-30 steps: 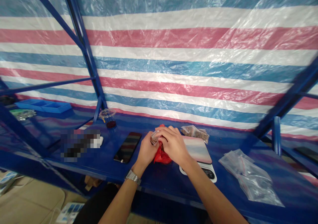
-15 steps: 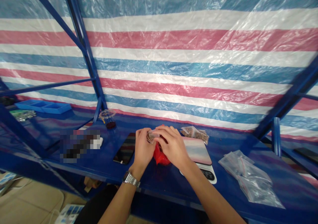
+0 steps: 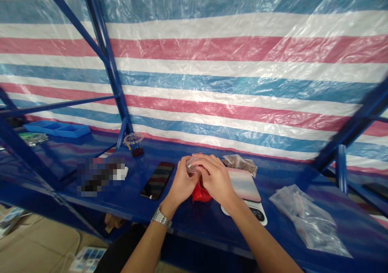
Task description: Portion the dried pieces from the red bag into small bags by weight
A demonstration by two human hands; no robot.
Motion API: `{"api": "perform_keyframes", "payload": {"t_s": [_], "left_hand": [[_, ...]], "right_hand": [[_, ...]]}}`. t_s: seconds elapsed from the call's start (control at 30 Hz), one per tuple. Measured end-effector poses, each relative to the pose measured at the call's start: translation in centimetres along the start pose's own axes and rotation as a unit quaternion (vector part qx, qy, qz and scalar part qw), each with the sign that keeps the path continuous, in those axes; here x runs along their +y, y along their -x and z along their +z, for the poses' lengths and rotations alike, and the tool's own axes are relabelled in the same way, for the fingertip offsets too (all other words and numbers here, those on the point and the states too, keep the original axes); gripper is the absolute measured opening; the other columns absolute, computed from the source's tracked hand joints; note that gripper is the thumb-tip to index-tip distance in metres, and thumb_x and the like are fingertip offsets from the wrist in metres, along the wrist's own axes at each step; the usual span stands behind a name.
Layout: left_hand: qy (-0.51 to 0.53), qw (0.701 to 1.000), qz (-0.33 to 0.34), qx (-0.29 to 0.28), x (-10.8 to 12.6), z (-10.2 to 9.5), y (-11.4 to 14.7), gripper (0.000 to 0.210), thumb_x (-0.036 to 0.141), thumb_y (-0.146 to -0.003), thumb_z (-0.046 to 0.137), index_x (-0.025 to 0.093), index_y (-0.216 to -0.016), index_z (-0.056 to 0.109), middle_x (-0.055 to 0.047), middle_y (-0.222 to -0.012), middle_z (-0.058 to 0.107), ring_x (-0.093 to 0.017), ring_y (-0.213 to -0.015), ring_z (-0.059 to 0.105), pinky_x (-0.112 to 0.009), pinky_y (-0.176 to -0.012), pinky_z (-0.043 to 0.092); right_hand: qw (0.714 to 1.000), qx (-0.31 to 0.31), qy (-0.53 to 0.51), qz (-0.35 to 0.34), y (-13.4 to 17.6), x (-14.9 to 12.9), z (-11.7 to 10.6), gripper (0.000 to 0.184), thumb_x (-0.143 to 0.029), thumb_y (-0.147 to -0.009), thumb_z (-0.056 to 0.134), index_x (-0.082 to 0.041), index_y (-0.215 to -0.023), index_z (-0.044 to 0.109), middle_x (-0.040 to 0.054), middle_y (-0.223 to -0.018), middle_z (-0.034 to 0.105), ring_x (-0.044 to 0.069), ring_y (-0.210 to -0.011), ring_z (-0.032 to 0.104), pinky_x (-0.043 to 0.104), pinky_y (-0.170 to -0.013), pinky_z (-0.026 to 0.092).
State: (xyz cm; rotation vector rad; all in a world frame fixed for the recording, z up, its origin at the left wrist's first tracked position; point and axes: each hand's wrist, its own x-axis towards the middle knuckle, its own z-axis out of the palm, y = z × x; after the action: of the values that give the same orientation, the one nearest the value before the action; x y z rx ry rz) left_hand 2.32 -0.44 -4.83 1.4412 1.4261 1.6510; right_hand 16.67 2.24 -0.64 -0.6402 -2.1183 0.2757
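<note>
Some clear plastic (image 3: 191,165) fills your curled left hand (image 3: 182,182). Red bag (image 3: 201,194) lies near-side, partly under your right hand (image 3: 216,178), pinch unclear.

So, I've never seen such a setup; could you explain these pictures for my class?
No machine here: a person's bare hands, seen from a camera worn on the head, facing forward and down. The left hand holds a small clear plastic item, partly hidden; the right hand curls its fingers beside it. A crumpled red plastic bag shows below them. On the blue tabletop, to the right, are a white scale with a shiny plate, clear bags of brown bits behind it, and flat clear plastic bags. Left are a black rectangular phone and a clear plastic cup with dark contents.
</note>
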Motion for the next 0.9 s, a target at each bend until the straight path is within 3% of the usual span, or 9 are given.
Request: {"api": "perform_keyframes", "payload": {"t_s": [0.13, 0.33, 0.57, 0.73, 0.9], "left_hand": [[0.019, 0.998, 0.000, -0.066, 0.1, -0.4, -0.1, 0.025, 0.030, -0.088, 0.067, 0.020, -0.109, 0.058, -0.004, -0.099, 0.071, -0.017, -0.085, 0.068, -0.029, -0.081, 0.052], [0.002, 0.998, 0.026, -0.053, 0.2, -0.5, 0.0, 0.048, 0.025, -0.084, 0.072, 0.021, -0.126, 0.049, -0.007, -0.113, 0.069, -0.018, -0.094, 0.069, -0.030, -0.086, 0.053], [0.034, 0.999, 0.010, -0.041, 0.1, -0.1, 0.1, 0.057, 0.023, -0.082, 0.072, 0.022, -0.129, 0.040, -0.008, -0.117, 0.063, -0.017, -0.094, 0.069, -0.031, -0.087, 0.054], [-0.098, 0.994, 0.011, -0.038, 0.2, -0.4, 0.1, 0.034, 0.029, -0.088, 0.068, 0.021, -0.119, 0.057, -0.008, -0.108, 0.069, -0.023, -0.097, 0.069, -0.036, -0.089, 0.053], [-0.193, 0.979, 0.058, -0.009, 0.0, -0.7, 0.1, 0.039, 0.030, -0.092, 0.066, 0.022, -0.130, 0.061, -0.012, -0.123, 0.069, -0.028, -0.115, 0.065, -0.043, -0.102, 0.049]], "right_hand": [[0.994, 0.001, -0.102, 0.028, -0.2, 0.1, 0.1, 0.037, -0.004, -0.091, 0.047, -0.028, -0.103, 0.074, 0.0038, -0.119, 0.075, 0.022, -0.120, 0.065, 0.041, -0.105, 0.047], [0.975, -0.035, -0.205, 0.081, -0.1, -0.4, 0.6, 0.041, -0.009, -0.085, 0.058, -0.027, -0.121, 0.069, 0.0053, -0.130, 0.070, 0.022, -0.119, 0.065, 0.040, -0.108, 0.048], [0.973, 0.027, -0.205, 0.103, 0.1, 0.3, 1.7, 0.037, -0.007, -0.083, 0.056, -0.026, -0.111, 0.072, 0.0069, -0.128, 0.070, 0.023, -0.121, 0.065, 0.038, -0.104, 0.053], [0.978, 0.082, -0.161, 0.100, -0.1, 0.5, 1.0, 0.037, -0.007, -0.085, 0.056, -0.025, -0.113, 0.072, 0.0064, -0.130, 0.070, 0.022, -0.122, 0.066, 0.038, -0.110, 0.050], [0.980, 0.098, -0.155, 0.073, -0.2, 0.6, 0.7, 0.039, -0.009, -0.089, 0.055, -0.027, -0.119, 0.071, 0.0057, -0.134, 0.069, 0.022, -0.127, 0.064, 0.038, -0.114, 0.047]]}}
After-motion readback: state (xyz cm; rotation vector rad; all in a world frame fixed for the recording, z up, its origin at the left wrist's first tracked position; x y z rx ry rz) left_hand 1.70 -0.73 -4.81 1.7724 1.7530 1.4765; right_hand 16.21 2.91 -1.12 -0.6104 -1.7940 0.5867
